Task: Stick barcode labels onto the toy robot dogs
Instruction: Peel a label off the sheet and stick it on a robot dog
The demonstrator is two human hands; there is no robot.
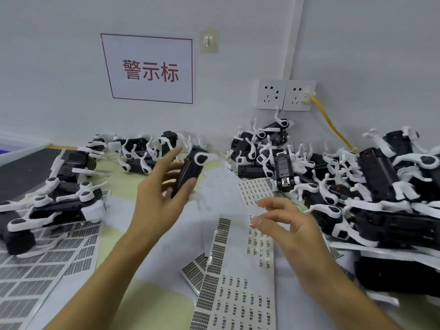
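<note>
Grey wall [71, 67] backed a table [147, 301] strewn with label sheets [238, 294]. Left hand [162, 194] gripped a black dog [190, 172] mid-frame, thumb and fingers curled round its body. Right hand [285, 225], lower right, pinched a small label [251, 220] at its fingertips. Dog piles lay at frame left [59, 206] and right [369, 182].
</note>
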